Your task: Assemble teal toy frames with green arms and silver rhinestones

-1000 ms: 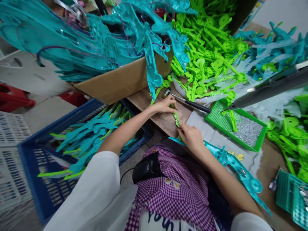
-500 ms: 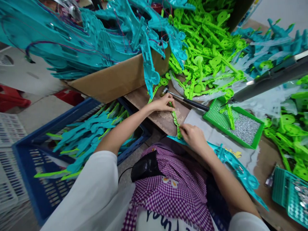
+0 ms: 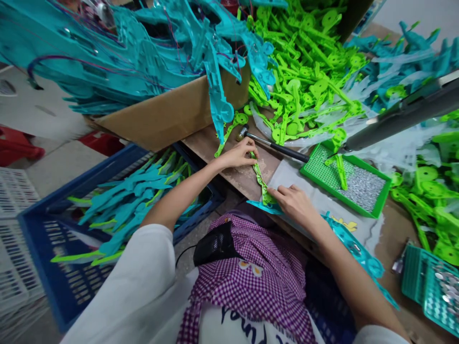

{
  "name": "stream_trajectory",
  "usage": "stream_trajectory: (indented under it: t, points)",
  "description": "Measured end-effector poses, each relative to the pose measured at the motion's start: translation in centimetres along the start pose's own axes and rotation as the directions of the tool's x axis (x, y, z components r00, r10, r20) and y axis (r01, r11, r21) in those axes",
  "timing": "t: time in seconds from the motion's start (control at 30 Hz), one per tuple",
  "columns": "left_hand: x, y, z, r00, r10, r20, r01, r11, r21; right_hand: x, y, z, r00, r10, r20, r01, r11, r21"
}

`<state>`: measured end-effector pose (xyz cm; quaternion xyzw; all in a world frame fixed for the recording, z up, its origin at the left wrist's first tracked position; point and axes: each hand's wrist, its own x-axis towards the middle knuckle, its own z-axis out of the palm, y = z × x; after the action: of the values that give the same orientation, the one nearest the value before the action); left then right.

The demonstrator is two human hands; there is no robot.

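Note:
A narrow bright-green plastic part (image 3: 259,177) spans the gap between my two hands at the table's front edge. My left hand (image 3: 243,154) pinches its far end. At the near end, the fingers of my right hand (image 3: 291,200) press on the green part, thumb and forefinger close together. Below that end lies a long turquoise plastic part (image 3: 358,246), partly hidden under my right forearm. Beyond my left hand rests a hammer (image 3: 276,147) with a black handle. A grey cloth (image 3: 287,177) lies under my right hand's side of the table.
A green tray (image 3: 377,210) holds small shiny pieces. Left of me stands a blue crate (image 3: 39,248) of turquoise and green parts; behind it, a cardboard box (image 3: 161,112) of wired turquoise parts. Green parts (image 3: 304,81) are heaped behind. A dark power-tool-like rod (image 3: 390,117) juts in from the right.
The view has shifted slightly. My right hand's fingers have straightened a little over the near end of the green part; my left hand keeps its pinch.

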<state>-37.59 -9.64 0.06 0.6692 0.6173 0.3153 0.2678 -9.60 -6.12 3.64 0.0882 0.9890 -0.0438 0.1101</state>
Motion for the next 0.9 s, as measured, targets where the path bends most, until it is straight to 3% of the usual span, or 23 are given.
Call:
stream_trajectory:
  t: [0.3, 0.43, 0.47, 0.63, 0.73, 0.9]
  points:
    - [-0.3, 0.4, 0.3, 0.998, -0.008, -0.068, 0.005, 0.999, -0.043, -0.4, -0.3, 0.1, 0.996, 0.074, 0.043, -0.074, 0.997, -0.01]
    - [-1.9, 3.0, 0.7, 0.971, -0.039, -0.235, 0.039, 0.999, -0.006, -0.2, -0.4, 0.0, 0.997, 0.069, 0.029, -0.069, 0.998, 0.013]
    - [-2.4, 4.0, 1.1, 0.973, -0.022, -0.229, 0.027, 0.999, 0.023, -0.2, -0.4, -0.1, 0.997, 0.068, 0.024, -0.069, 0.997, 0.018]
    - [-3.9, 7.3, 4.1, 0.996, 0.055, 0.064, -0.06, 0.996, 0.068, -0.4, -0.6, -0.8, 0.996, 0.085, 0.035, -0.086, 0.995, 0.041]
    - [-3.5, 7.4, 5.1, 0.99, 0.012, 0.142, -0.02, 0.998, 0.059, -0.8, -0.6, -0.5, 0.995, 0.096, 0.013, -0.097, 0.993, 0.061]
    - [-2.1, 7.7, 5.0, 0.97, -0.123, 0.207, 0.106, 0.99, 0.091, -1.8, -0.4, 1.3, 0.984, 0.099, -0.145, -0.085, 0.991, 0.101]
